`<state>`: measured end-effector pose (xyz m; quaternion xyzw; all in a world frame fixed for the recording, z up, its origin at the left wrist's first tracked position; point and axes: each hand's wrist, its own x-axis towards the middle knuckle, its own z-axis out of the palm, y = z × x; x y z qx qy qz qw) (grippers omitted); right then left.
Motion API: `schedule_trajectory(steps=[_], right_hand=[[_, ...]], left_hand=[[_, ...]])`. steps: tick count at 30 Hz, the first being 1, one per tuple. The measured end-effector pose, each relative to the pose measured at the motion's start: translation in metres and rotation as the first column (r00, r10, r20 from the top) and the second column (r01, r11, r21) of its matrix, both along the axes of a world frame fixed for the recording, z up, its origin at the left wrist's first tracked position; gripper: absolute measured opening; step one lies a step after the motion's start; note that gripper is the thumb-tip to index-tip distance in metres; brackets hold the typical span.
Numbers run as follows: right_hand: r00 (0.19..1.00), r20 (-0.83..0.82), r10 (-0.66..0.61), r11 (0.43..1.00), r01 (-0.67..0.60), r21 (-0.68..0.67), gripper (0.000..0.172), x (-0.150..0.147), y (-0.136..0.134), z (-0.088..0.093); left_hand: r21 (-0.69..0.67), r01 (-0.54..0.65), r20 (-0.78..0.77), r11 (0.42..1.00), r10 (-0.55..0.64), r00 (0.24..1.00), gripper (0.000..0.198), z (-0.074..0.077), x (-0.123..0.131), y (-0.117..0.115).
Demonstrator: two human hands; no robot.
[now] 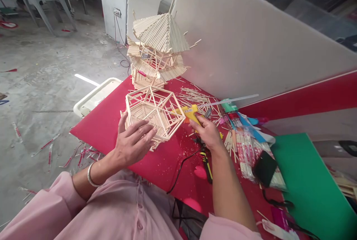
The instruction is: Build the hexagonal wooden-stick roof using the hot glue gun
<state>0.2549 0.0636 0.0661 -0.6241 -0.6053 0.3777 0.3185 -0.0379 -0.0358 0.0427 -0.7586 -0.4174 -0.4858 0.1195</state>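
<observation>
My right hand [208,132] is wrapped round a yellow hot glue gun [191,112], with a long clear glue stick [231,100] jutting out of its back. The gun's nozzle points left, at the right side of a hexagonal frame of thin wooden sticks [152,108]. Over the near left of that frame lies my left hand [135,139], fingers stretched out and resting on or just above the sticks; contact is hard to judge. Behind the frame rises a pagoda-like tower of sticks [161,35] with tiered, slatted roofs.
Loose sticks [195,97] are heaped on the red tabletop [96,126]. Yellow-black pliers [205,165] lie near a black cord. Packs of wrapped chopsticks [245,151], a black phone-like object [264,168] and a green board [309,180] are on the right. A white tray [83,100] stands left.
</observation>
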Motion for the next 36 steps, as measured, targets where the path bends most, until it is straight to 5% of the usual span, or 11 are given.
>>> schedule_trajectory(steps=[10,15,19,28,36], right_hand=[[1.000,0.008,-0.014,0.997,0.014,-0.077,0.068,0.028,-0.019,0.033],[0.989,-0.057,-0.138,0.990,0.138,-0.009,0.071,0.023,-0.020,0.019],[0.990,-0.092,-0.108,0.994,0.106,-0.019,0.075,0.017,-0.024,0.003],[0.997,-0.043,-0.058,0.996,0.055,-0.071,0.076,0.021,-0.034,0.001],[0.993,-0.110,0.048,0.993,-0.059,-0.098,0.064,0.022,-0.062,0.011]], left_hand=[[-0.002,0.023,0.035,1.000,-0.023,0.999,0.012,-0.002,-0.018,0.011],[0.041,0.055,0.095,0.998,-0.059,0.994,0.010,-0.003,-0.039,0.019],[0.009,0.024,0.158,1.000,-0.026,0.987,0.013,-0.009,-0.050,0.022],[-0.069,-0.111,0.248,0.991,0.125,0.961,0.047,-0.003,-0.032,0.001],[-0.144,-0.161,0.235,0.976,0.192,0.953,0.093,-0.042,-0.021,-0.029]])
